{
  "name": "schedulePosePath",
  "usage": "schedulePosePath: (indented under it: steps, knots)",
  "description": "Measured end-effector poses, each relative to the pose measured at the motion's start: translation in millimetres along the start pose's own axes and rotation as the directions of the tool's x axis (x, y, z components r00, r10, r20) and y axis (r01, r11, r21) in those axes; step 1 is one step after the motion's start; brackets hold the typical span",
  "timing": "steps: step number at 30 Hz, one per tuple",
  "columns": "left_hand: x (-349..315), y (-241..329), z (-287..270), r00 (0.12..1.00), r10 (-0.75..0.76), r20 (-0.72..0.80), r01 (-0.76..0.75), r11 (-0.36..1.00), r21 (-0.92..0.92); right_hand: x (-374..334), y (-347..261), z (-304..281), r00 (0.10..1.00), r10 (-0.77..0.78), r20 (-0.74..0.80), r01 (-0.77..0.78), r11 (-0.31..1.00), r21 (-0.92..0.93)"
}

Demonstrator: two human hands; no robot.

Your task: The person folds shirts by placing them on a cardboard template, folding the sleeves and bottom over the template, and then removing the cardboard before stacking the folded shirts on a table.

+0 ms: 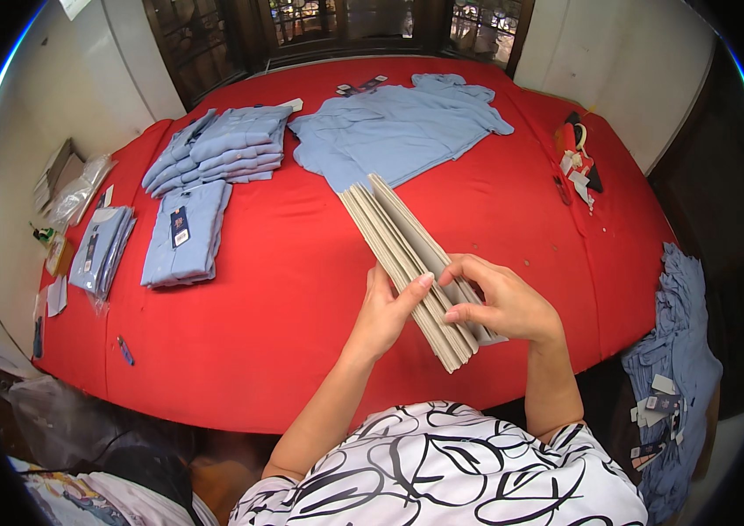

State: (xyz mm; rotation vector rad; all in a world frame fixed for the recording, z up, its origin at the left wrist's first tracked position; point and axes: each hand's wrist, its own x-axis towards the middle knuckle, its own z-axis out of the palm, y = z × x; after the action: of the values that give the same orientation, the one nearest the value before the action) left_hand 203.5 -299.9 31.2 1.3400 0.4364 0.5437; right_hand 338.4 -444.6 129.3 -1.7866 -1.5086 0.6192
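Observation:
A stack of grey cardboard sheets [389, 241] is held on edge above the red-covered table, slanting from upper left to lower right. My left hand [382, 309] is closed round the stack's left side, thumb along its top edges. On the other side, my right hand [505, 302] grips the sheets with bent fingers, and a gap shows between the thicker left part and a few sheets on the right. Beyond the stack's far end, an unfolded light-blue shirt [389, 131] lies spread on the cloth.
Folded blue shirts [223, 149] are piled at the far left, with a tagged folded one [186, 235] in front. Bagged shirts [102, 250] lie farther left, near a small blue cutter [125, 351]. Tape and paper scraps [578, 167] sit at right. More blue shirts [679, 351] hang beside the red table [302, 351].

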Motion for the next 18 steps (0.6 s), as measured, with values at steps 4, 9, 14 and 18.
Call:
schedulePosePath:
  steps: [4,9,14,18]
  knots:
    - [-4,1,0,1.000,-0.003,-0.022,0.003,1.000,-0.004,-1,8,-1,0.998,-0.058,0.025,0.057,0.998,0.025]
    - [-10,14,3,0.997,-0.041,-0.058,0.039,0.998,-0.041,0,19,-7,0.993,-0.107,0.046,0.101,0.988,0.114]
    - [-14,29,2,0.990,-0.118,-0.078,0.113,0.991,-0.065,2,9,-17,0.992,0.011,0.126,-0.026,0.992,0.121]
    - [-18,29,2,0.983,-0.107,-0.147,0.110,0.994,0.013,-3,18,-24,0.999,-0.030,-0.011,0.031,0.995,0.094]
